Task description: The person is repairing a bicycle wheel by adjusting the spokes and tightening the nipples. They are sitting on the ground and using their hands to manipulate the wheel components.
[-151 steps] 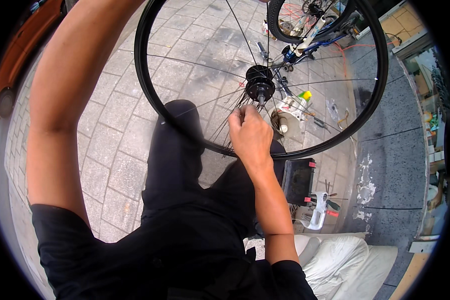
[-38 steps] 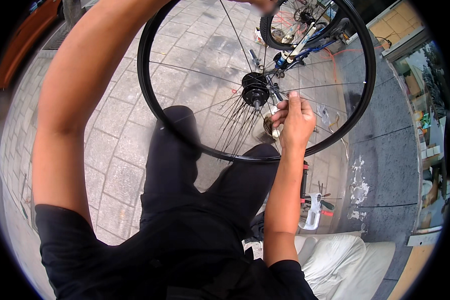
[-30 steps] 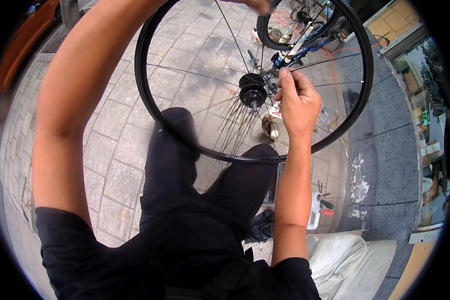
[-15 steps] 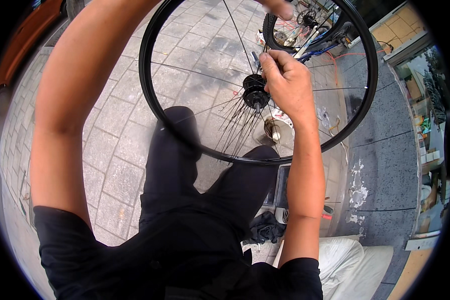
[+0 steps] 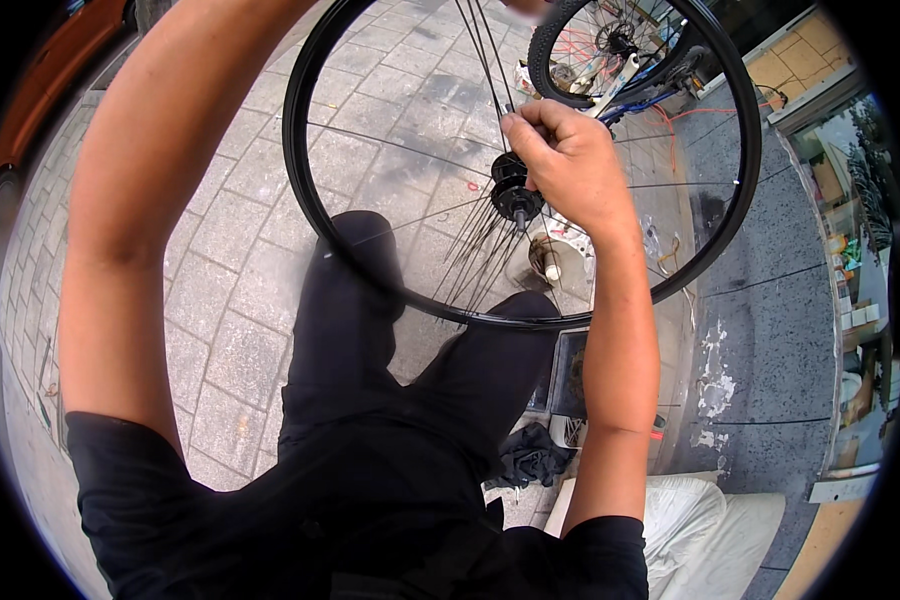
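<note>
A black wheel rim [image 5: 745, 200] stands above my knees with a black hub [image 5: 515, 195] inside it and spokes running out, a dense bundle [image 5: 467, 265] of them hanging below the hub. My right hand [image 5: 560, 160] is pinched on a spoke [image 5: 495, 85] just above the hub, thumb and index fingertips together, covering part of the hub's right side. My left hand [image 5: 525, 8] reaches to the top of the wheel at the upper edge of view; it is mostly cut off and blurred, so its grip cannot be made out.
A bicycle [image 5: 625, 90] with an orange cord [image 5: 675, 145] beside it lies beyond the wheel. A white bucket [image 5: 530, 260], a black toolbox [image 5: 570, 370], a dark cloth [image 5: 530, 455] and a white cushion [image 5: 710, 530] are at right. A shop window [image 5: 860, 290] borders the right, an orange car [image 5: 35, 80] the left.
My right hand has moved from below the hub, out to the right and then up-left to above it. Spokes at the upper left of the hub now show as a close group.
</note>
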